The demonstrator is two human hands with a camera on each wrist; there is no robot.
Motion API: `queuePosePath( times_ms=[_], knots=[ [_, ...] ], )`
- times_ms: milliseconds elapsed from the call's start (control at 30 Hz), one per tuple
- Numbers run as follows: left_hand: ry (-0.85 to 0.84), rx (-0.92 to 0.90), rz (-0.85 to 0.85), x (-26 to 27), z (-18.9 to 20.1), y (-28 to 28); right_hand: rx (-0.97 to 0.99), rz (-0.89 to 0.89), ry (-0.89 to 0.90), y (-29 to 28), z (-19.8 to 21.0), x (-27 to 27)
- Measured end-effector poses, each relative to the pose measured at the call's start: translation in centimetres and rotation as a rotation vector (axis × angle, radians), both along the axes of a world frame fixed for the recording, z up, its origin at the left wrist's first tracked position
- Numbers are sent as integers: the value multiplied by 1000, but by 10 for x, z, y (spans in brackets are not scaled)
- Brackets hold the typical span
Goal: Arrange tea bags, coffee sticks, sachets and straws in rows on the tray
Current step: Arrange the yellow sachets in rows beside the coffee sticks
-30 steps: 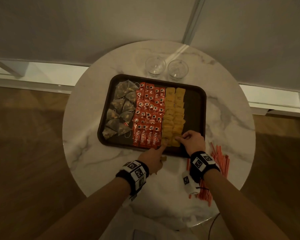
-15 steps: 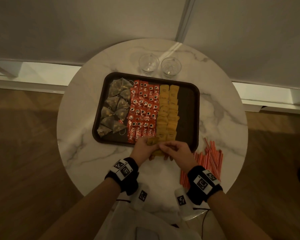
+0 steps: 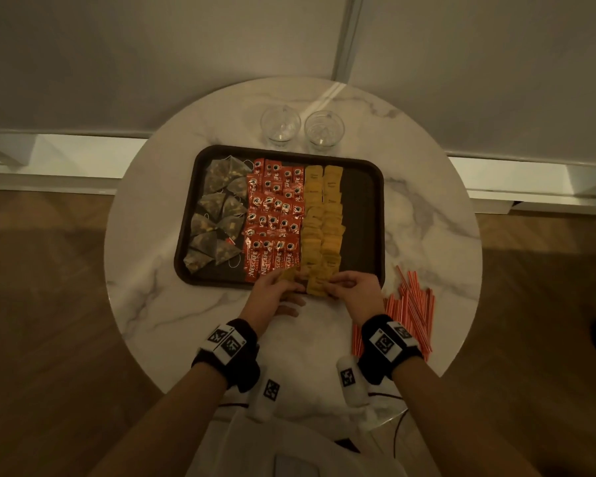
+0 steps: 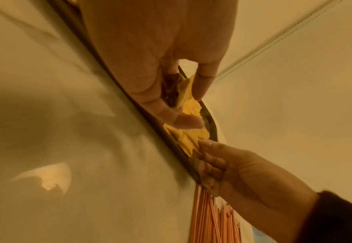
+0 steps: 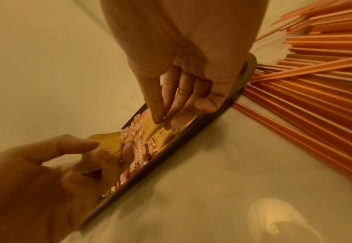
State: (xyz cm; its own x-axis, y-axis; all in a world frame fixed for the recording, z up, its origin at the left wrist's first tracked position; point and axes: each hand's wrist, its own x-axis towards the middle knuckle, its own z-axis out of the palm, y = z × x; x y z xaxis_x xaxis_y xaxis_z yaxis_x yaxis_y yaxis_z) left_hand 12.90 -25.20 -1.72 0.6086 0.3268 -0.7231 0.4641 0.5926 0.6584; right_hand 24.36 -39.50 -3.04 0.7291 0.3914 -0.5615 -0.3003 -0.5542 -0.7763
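Note:
A dark tray point(image 3: 363, 215) holds columns of tea bags point(image 3: 217, 218), red coffee sticks point(image 3: 272, 218) and yellow sachets point(image 3: 324, 218). At its near edge, my left hand point(image 3: 291, 282) holds a small bunch of yellow sachets point(image 4: 186, 92) between thumb and fingers. Just to the right, my right hand point(image 3: 334, 285) pinches one yellow sachet point(image 3: 319, 287) lying at the foot of the sachet column, over the tray's rim. The right wrist view shows its fingertips point(image 5: 160, 121) on that sachet point(image 5: 156, 129). Orange straws point(image 3: 410, 304) lie loose on the table.
The tray sits on a round marble table point(image 3: 145, 270). Two empty glasses point(image 3: 280, 123) point(image 3: 324, 127) stand behind the tray. The tray's right strip is bare. Straws lie close beside my right wrist, near the table's right edge.
Both hands met at the tray's near edge, the left taking up sachets. Now they have drawn slightly apart, the right hand pinching a single sachet at the column's foot.

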Motion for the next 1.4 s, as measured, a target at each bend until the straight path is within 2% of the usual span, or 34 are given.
queuePosePath(
  times_ms=[100, 233, 467, 600, 733, 833, 900, 1033, 1133, 1267, 1400],
  knots=[
    [22, -54, 23, -12, -1, 1, -82, 78, -81, 10, -7, 5],
    [2, -67, -36, -21, -3, 3, -147, 154, -129, 22, -13, 9],
    [-3, -5, -81, -20, -1, 2, -256, 248, -222, 29, -18, 11],
    [17, 41, -64, -17, -2, -2, -234, 228, -264, 22, -14, 13],
    [8, 48, -25, -11, -3, -9, -30, 143, -122, 5, 5, 1],
    [-34, 28, -25, -7, -3, -16, 79, 176, 53, -7, 19, -15],
    [-58, 45, -38, -5, -2, -20, 91, 196, 100, -13, 17, -21],
    [-64, 43, -76, -2, 1, -24, 114, 116, 110, -21, 12, -22],
    [-34, 13, -34, -2, 3, -22, 93, 116, 82, -26, 14, -14],
    [22, 19, 17, -8, 3, -16, -50, 83, -37, -30, 4, 11],
    [25, 46, -22, -16, 5, -14, -158, 168, -73, -25, -8, 29]
  ],
)
